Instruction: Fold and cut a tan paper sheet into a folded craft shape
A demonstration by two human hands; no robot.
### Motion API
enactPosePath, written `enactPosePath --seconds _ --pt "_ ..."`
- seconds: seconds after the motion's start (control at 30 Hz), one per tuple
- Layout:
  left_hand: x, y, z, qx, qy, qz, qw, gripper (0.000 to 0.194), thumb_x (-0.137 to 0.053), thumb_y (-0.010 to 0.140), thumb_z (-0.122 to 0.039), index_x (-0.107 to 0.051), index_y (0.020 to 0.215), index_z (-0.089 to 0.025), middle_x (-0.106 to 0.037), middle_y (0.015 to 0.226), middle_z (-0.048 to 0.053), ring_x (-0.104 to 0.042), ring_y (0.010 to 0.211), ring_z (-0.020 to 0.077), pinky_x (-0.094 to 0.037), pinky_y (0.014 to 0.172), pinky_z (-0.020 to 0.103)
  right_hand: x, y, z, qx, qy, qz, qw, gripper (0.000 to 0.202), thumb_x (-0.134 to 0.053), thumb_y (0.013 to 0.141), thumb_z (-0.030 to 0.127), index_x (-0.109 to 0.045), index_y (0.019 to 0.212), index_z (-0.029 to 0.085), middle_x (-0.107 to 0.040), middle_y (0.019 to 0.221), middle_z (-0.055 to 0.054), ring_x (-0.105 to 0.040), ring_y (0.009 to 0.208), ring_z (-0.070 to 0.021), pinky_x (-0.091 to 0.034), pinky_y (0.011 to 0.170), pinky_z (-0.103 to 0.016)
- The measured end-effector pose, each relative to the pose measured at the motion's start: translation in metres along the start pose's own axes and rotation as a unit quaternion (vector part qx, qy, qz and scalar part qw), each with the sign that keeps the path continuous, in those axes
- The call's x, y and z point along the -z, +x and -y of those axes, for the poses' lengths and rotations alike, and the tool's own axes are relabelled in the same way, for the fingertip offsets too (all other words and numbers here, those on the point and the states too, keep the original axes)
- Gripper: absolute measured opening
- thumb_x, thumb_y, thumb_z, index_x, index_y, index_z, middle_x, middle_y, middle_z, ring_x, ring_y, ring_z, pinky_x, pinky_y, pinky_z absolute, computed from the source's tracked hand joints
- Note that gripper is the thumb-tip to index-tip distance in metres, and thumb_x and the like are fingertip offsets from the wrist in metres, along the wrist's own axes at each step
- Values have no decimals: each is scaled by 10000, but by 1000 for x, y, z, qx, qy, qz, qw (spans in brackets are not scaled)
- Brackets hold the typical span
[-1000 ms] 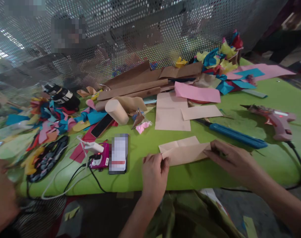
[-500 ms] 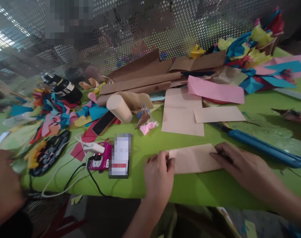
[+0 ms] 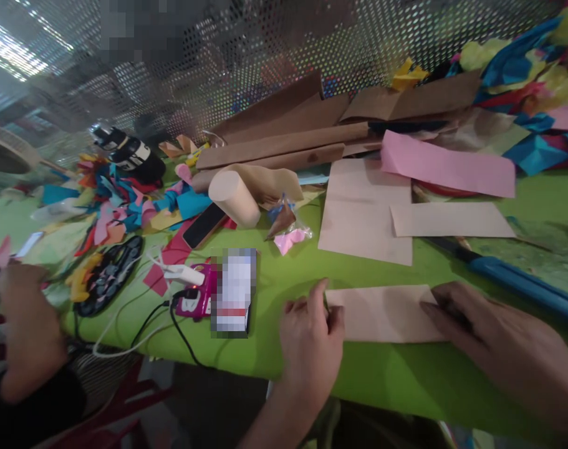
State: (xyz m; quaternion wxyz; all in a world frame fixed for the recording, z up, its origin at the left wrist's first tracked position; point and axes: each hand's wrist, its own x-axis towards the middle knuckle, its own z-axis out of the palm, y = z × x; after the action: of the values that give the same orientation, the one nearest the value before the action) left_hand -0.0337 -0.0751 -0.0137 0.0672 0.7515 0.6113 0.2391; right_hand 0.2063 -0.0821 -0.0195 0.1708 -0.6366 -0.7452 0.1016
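Note:
A pale beige paper strip (image 3: 386, 313) lies lengthwise between my two hands, low over the green tabletop. My left hand (image 3: 312, 333) is at its left end, the thumb against the paper, the index finger raised and the other fingers curled. At the right end my right hand (image 3: 480, 330) pinches the strip between thumb and fingers. Beyond it lie a larger beige sheet (image 3: 353, 212), a second beige strip (image 3: 456, 220) and a curled pink paper strip (image 3: 452, 168). A blue utility knife (image 3: 522, 280) rests behind my right hand.
Left of my hands are a phone (image 3: 234, 293), a magenta power strip (image 3: 199, 296) with cables, and a paper cylinder (image 3: 234, 199). Brown cardboard (image 3: 288, 146), a black bottle (image 3: 134, 156) and coloured scraps line the back. Another person's arm (image 3: 31, 330) is at far left.
The view has shifted, moving most things rightward. My left index finger has lifted from the strip's edge and points up. My right hand keeps its pinch. The other person's arm shows more.

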Motion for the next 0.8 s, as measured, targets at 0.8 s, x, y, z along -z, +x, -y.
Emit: enactPosePath --seconds 0.8 --pt "7 11 0 36 9 85 996 318 -721 788 -104 -636 1074 -217 -624 556 -68 -647 562 187 -525 621 314 0 2 6 -33 44 4 998 367 -355 974 580 -488 838 266 -654 598 -2 -659 494 -209 -451 471 -306"
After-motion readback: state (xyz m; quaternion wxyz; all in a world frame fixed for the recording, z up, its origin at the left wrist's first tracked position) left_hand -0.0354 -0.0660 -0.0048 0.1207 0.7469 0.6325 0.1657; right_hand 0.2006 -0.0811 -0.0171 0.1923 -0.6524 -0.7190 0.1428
